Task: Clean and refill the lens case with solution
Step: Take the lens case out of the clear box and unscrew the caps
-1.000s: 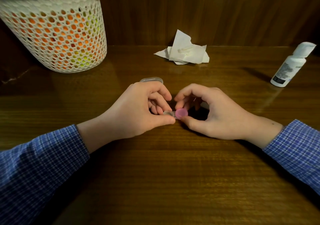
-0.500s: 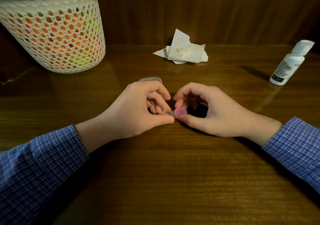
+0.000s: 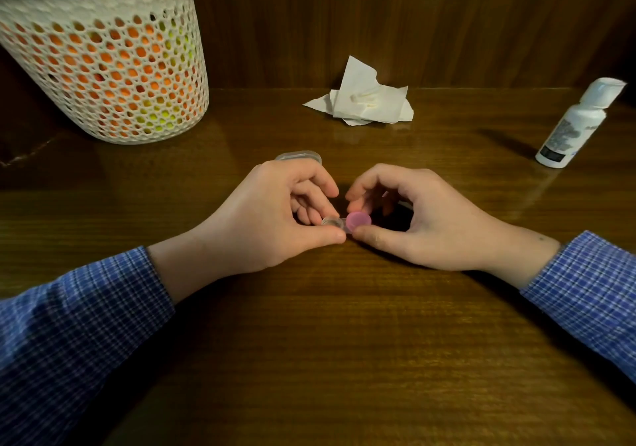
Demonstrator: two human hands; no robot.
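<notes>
A small clear lens case point(image 3: 333, 222) sits just above the wooden table point(image 3: 327, 342) at the centre. My left hand point(image 3: 272, 218) pinches its uncapped left well between thumb and fingers. My right hand point(image 3: 423, 215) grips the pink cap point(image 3: 358, 220) on the right well with thumb and forefinger. A white solution bottle point(image 3: 578, 124) stands capped and upright at the far right, away from both hands. A clear plastic lid-like piece point(image 3: 298, 155) lies just behind my left hand, partly hidden.
A white mesh basket point(image 3: 103, 67) holding orange and yellow items stands at the back left. A crumpled white tissue point(image 3: 364, 98) lies at the back centre against the wood-panel wall. Blue checked sleeves cover both forearms.
Both hands stay on the lens case. The left thumb has drawn back a little, so more of the clear left well shows beside the pink cap.
</notes>
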